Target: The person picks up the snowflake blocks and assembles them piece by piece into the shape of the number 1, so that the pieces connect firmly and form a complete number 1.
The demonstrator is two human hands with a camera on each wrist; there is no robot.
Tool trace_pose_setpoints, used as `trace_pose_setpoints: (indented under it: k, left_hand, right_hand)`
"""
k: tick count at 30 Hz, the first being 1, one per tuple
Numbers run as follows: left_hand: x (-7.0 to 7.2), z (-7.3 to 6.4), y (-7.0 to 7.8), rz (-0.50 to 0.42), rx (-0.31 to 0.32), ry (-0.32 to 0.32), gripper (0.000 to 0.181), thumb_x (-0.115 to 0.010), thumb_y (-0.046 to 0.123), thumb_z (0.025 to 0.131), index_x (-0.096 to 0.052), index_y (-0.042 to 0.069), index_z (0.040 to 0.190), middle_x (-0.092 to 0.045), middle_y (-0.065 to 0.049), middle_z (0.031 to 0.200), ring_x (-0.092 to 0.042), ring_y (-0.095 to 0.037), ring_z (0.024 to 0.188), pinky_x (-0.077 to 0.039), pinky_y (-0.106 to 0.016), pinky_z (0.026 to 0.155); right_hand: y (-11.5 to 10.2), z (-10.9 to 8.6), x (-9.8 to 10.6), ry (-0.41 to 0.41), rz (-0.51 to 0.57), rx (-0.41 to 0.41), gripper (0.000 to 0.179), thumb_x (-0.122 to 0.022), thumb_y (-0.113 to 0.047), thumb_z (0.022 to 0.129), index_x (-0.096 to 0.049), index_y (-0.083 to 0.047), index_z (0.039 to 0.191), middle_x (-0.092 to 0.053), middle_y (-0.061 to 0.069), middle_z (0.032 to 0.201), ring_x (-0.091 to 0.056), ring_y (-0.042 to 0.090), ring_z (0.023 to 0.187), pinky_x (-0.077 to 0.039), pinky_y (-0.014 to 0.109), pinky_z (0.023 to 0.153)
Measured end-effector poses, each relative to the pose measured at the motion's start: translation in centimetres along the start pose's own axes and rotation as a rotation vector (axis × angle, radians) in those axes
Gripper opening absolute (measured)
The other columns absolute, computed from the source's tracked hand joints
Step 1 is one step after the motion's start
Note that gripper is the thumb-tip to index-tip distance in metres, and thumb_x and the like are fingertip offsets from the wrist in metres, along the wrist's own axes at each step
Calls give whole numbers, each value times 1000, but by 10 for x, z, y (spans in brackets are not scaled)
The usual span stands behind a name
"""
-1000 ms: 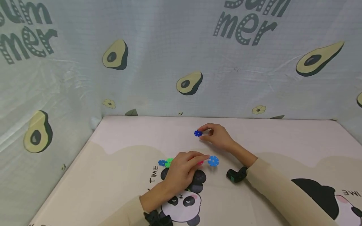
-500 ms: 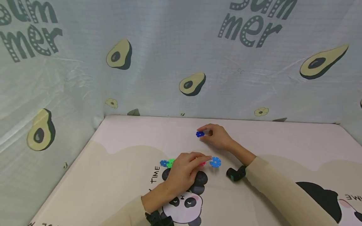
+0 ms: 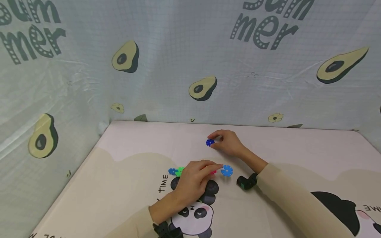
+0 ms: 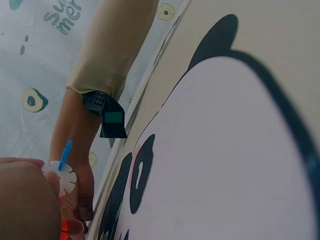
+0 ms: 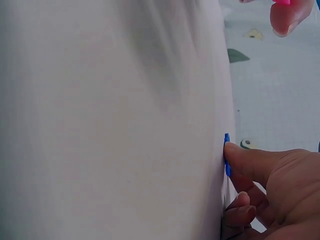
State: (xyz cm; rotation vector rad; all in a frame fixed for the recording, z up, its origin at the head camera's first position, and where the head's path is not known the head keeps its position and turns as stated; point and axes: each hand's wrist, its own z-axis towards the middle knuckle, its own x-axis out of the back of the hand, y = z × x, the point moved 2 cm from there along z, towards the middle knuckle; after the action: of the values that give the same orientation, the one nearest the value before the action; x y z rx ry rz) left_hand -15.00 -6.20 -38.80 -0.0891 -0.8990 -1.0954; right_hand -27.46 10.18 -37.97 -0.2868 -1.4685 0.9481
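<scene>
My left hand [image 3: 191,180] grips a row of joined plastic snowflake discs. At the row's left end show a blue disc [image 3: 172,171] and a green disc [image 3: 179,171]; a pink disc [image 3: 213,172] and a light blue disc [image 3: 227,171] stick out on the right. My palm and fingers hide the middle of the row. In the left wrist view a white disc [image 4: 67,181] sits by my fingertips, beside the edge-on light blue one. Farther back, my right hand [image 3: 228,144] pinches a single dark blue snowflake disc [image 3: 209,142] between thumb and finger, apart from the row.
A table cover [image 3: 128,185] printed with pandas lies under both hands. Behind it hangs a pale curtain [image 3: 166,59] with avocado prints, and another stretch closes off the left side. Black wrist cameras [image 3: 247,181] are strapped to both forearms.
The dark blue disc has tipped and dropped slightly in my right fingers. My left hand keeps its hold on the row. The whole head view has shifted a little.
</scene>
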Motion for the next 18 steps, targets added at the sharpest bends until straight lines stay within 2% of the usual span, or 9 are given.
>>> trace_pose_setpoints:
  k: [6, 10, 14, 18]
  left_hand:
    - [0, 0, -1, -1, 1, -4, 33, -66, 6, 89, -67, 17, 120, -65, 2, 108, -61, -15, 97, -45, -27, 86]
    - [0, 0, -1, 1, -3, 0, 32, -66, 7, 89, -67, 17, 120, -65, 2, 108, -61, -15, 97, -45, -27, 85]
    - [0, 0, 0, 3, -14, 11, 32, -66, 7, 89, -67, 18, 119, -65, 2, 108, -60, -14, 97, -45, -26, 84]
    - [0, 0, -1, -1, -9, 9, 33, -66, 7, 89, -67, 18, 120, -65, 2, 108, -60, -14, 96, -45, -26, 85]
  right_hand:
    - [-1, -1, 0, -21, -3, -8, 31, -75, -9, 82, -70, -7, 112, -66, 4, 96, -52, 20, 82, -44, 30, 70]
    - [0, -1, 1, -33, -26, 6, 29, -74, -9, 83, -70, -7, 111, -63, 3, 88, -50, 19, 76, -42, 29, 65]
    - [1, -3, 3, -40, -58, 40, 21, -71, -11, 86, -72, -7, 106, -65, 3, 90, -53, 18, 78, -46, 31, 68]
    - [3, -5, 7, -43, -47, 41, 20, -70, -13, 88, -72, -9, 107, -67, 3, 94, -57, 18, 84, -49, 34, 75]
